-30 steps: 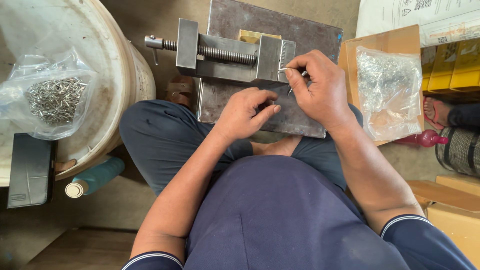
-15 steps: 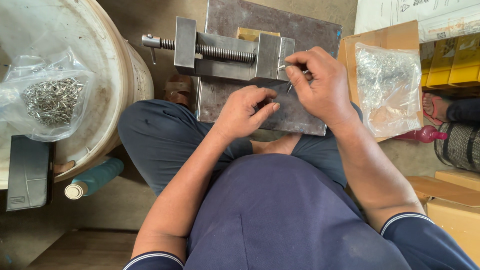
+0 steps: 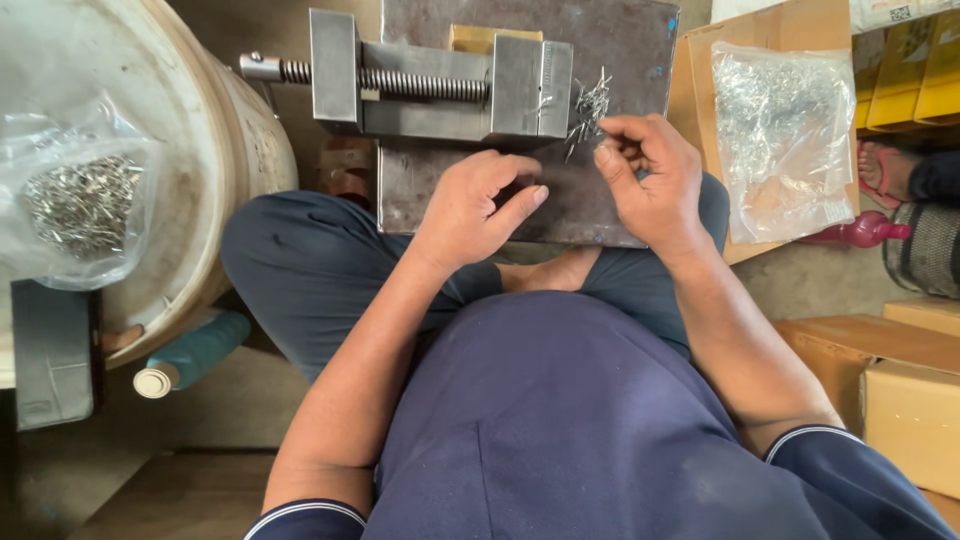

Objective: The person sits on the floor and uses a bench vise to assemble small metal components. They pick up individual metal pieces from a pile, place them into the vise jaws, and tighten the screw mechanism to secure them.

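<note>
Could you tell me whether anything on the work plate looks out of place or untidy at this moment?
Only slightly: a loose heap of thin metal pins lies scattered on the steel plate beside the vise, by the right hand. Nothing looks damaged.

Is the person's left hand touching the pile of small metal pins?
No, the left hand rests on the steel plate, while the right hand reaches the pins.

Single head-worn camera, looking almost straight down over the seated person's chest and lap. Close range: forearms fill mid-frame, metal vise (image 3: pixel 440 85) on steel plate (image 3: pixel 620 40) at top edge. White drum (image 3: pixel 200 150) left, cardboard boxes (image 3: pixel 900 400) right.
</note>
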